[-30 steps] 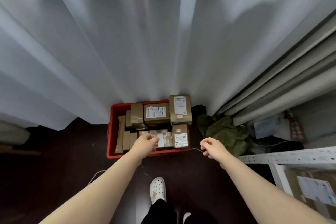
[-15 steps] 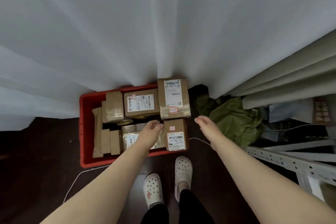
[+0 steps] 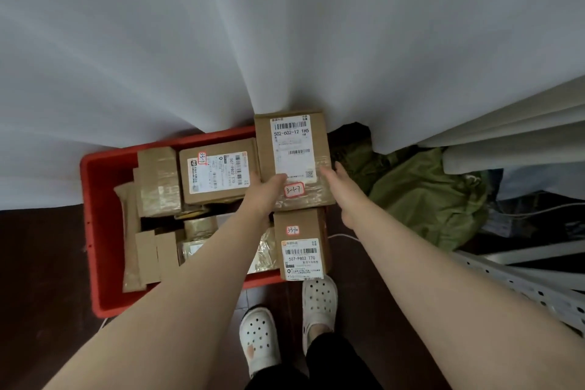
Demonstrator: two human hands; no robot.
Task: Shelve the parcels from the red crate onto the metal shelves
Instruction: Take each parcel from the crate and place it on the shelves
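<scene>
Crate (image 3: 95,247): solid red.
Tall parcel (image 3: 292,161): brown card; white label with black barcodes; red-edged sticker with red handwriting.
Left parcel (image 3: 218,172): brown; white label with black print; red-edged sticker.
Near parcel (image 3: 300,244): brown; white label with orange header and black barcode.
Curtain (image 3: 285,25): white, grey fold shading.
Drape (image 3: 506,114): beige.
Cloth (image 3: 427,196): olive green.
Floor (image 3: 41,263): dark brown.
Clogs (image 3: 258,339): white, dotted with holes.
Trousers (image 3: 335,367): black.
Shelf frame (image 3: 522,288): white, rows of punched holes.

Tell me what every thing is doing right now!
red crate: on floor, full of parcels.
big parcel: on top, between both hands.
left hand: grips big parcel's left edge.
right hand: open, fingers touch its right side.
green bag: crumpled on floor.
</scene>
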